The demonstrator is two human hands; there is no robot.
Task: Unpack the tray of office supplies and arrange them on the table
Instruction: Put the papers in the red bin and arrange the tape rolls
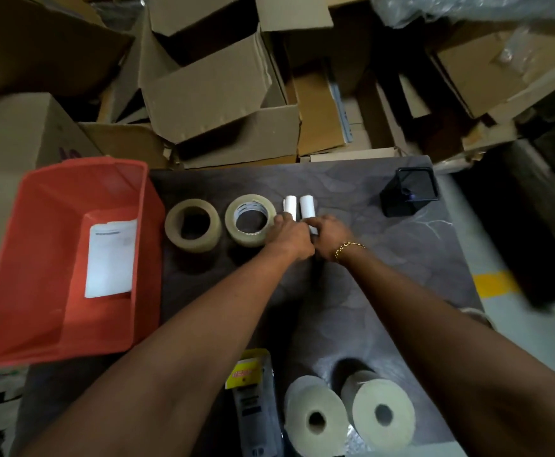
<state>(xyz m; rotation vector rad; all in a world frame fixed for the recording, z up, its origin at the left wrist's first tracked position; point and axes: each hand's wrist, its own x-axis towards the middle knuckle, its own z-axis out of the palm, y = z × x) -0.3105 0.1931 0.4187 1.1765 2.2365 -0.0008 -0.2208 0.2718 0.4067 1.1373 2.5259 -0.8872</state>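
An orange plastic tray [38, 245] stands at the table's left with a white paper sheet [111, 258] on its bottom. Two tape rolls lie flat side by side: a tan tape roll [170, 222] and a clear tape roll [233, 222]. Just right of them two small white paper rolls [307, 206] lie next to each other. My left hand [289, 239] closes its fingers around the near end of the left white roll. My right hand [330, 235], with a gold bracelet, grips the near end of the right white roll.
A black pen holder [408, 192] stands at the table's far right corner. Near me lie a packaged item with a yellow label [251, 390] and two large pale paper rolls [352, 413]. Open cardboard boxes [220, 94] crowd the area behind the table.
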